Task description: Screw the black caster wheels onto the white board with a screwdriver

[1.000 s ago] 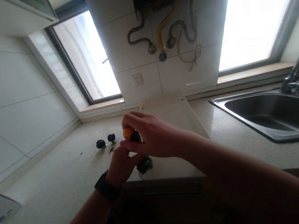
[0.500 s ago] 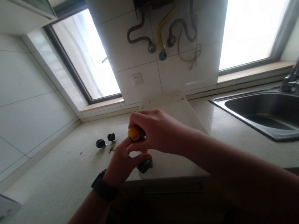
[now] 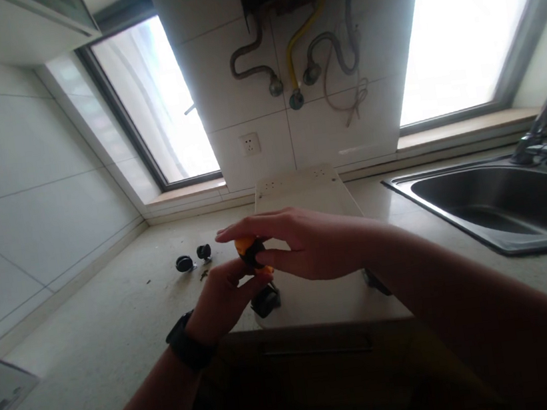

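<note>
An orange-and-black screwdriver [image 3: 248, 251] stands handle up over a black caster [image 3: 266, 302] at the near left corner of a white panel [image 3: 317, 303]. My left hand [image 3: 220, 299], with a dark watch on the wrist, is closed round the lower part of the screwdriver, just above the caster. My fingers hide its shaft and tip. Over the handle, my right hand [image 3: 303, 245] has its fingers stretched out flat, and its thumb lies against the handle's side. A second dark caster [image 3: 377, 282] shows partly behind my right forearm, at the panel's near right corner.
Two loose black casters [image 3: 184, 263] and small dark screws [image 3: 205, 274] lie on the counter [image 3: 130, 304] to the left. A white box [image 3: 0, 389] sits at the left edge. The steel sink [image 3: 501, 249] and faucet [image 3: 531, 147] are at right. Hoses hang on the back wall.
My right hand has loosened from its curled grip on the screwdriver handle, and its fingers are now straightened. The near right caster has come into view. My left hand stays nearly in place.
</note>
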The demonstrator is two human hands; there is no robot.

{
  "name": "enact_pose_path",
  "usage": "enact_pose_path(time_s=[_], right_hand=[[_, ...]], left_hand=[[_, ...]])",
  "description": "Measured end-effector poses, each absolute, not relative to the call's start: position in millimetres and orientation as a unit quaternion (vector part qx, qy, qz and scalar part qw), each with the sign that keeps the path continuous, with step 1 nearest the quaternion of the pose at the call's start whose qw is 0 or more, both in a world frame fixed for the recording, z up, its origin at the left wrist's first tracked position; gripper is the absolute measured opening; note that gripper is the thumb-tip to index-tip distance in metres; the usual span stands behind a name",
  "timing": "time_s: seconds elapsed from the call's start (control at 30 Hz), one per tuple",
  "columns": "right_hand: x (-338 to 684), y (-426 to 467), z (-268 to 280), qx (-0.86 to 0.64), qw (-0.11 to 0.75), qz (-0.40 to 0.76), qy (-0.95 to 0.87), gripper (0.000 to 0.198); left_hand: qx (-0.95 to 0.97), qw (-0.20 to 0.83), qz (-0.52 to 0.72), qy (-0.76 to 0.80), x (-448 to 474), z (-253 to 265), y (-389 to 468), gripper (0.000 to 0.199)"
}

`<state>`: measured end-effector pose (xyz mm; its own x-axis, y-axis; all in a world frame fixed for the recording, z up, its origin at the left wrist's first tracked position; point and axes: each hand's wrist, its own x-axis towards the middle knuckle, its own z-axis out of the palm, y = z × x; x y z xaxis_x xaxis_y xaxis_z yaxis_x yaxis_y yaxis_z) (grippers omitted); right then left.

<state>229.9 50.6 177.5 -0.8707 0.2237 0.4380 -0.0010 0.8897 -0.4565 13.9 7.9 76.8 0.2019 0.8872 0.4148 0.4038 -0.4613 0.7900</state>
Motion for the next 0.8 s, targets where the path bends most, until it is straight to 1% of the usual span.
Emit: enact_pose_path(time_s=[0.07,0.17,0.23,0.33,0.5,0.6,0.67,0.7,0.73,0.8], right_hand=[[231.9,53.8,179.9,-0.053,0.236,0.245,-0.939,0.046],[228.8,52.4,181.7,-0.068,0.258,0.224,-0.937,0.039],[225.2,49.1,181.0,-0.093,0.273,0.180,-0.941,0.030],[220.0,45.7,175.5,-0.142,0.302,0.117,-0.935,0.015],[208.5,45.0,162.0,-0.216,0.358,0.049,-0.907,0.031],[204.3,41.9,160.8,-0.237,0.359,0.015,-0.903,0.034],[206.8,40.4,163.5,-0.219,0.352,0.023,-0.909,0.035],[209.8,40.5,165.4,-0.199,0.344,0.045,-0.916,0.034],[213.6,41.2,167.3,-0.174,0.331,0.080,-0.924,0.033],[222.1,44.5,170.8,-0.114,0.282,0.171,-0.937,0.037]], left_hand=[[0.742,0.282,0.425,0.435,10.7,77.8,9.7,0.019],[0.752,0.296,0.399,0.433,6.6,77.7,10.6,0.020],[0.762,0.273,0.388,0.441,6.3,78.3,9.5,0.018],[0.764,0.207,0.406,0.456,11.0,80.5,6.8,0.014],[0.711,0.181,0.491,0.469,24.7,76.7,5.0,0.021],[0.685,0.108,0.518,0.500,29.9,70.5,2.8,0.013],[0.683,0.058,0.507,0.524,31.3,68.9,0.6,0.008],[0.688,0.051,0.494,0.529,31.4,69.3,-0.2,0.008],[0.698,0.060,0.482,0.527,31.1,70.4,-0.6,0.008],[0.727,0.113,0.461,0.496,29.1,73.8,0.1,0.011]])
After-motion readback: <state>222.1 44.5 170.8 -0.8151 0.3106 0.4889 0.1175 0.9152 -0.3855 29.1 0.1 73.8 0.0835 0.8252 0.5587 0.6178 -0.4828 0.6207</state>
